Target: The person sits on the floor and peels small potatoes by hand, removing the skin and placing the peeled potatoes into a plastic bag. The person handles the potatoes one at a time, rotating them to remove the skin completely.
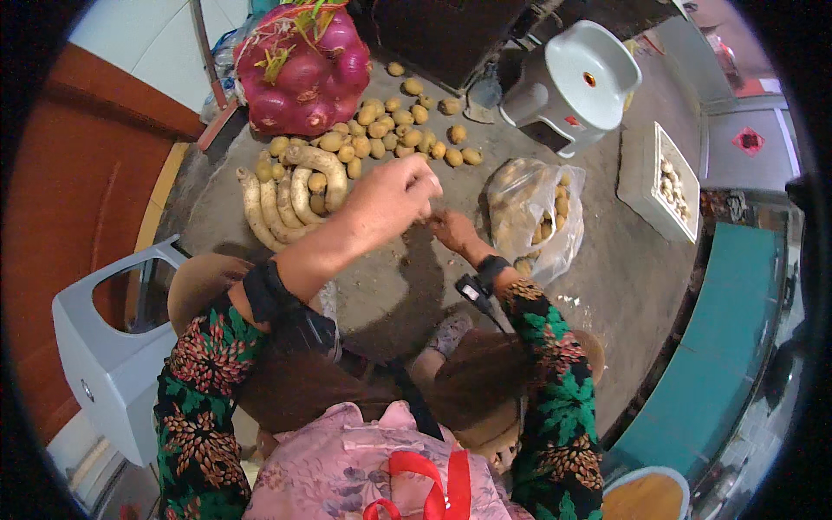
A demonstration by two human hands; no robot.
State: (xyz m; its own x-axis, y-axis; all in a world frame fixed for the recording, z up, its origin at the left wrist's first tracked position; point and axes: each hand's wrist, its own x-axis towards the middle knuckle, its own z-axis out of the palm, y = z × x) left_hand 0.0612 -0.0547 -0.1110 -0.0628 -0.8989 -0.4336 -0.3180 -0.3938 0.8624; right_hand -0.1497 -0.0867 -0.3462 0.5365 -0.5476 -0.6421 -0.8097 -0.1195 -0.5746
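My left hand (400, 192) is raised over the concrete floor with its fingers curled, just right of several lotus roots (299, 188). Close beside its fingertips is my right hand (452, 229), its fingers bent inward. Whether either hand pinches something small cannot be made out. Many small potatoes (379, 129) lie loose on the floor beyond my hands, some among the lotus roots. To the right of my right hand stands a clear plastic bag (520, 195) with more potatoes in it.
A net sack of red onions (305, 71) stands at the top left. Light plastic stools are at the top right (585, 75) and lower left (117, 351). A white foam box (640, 175) holding small pale items sits at the right, near a teal surface (721, 312).
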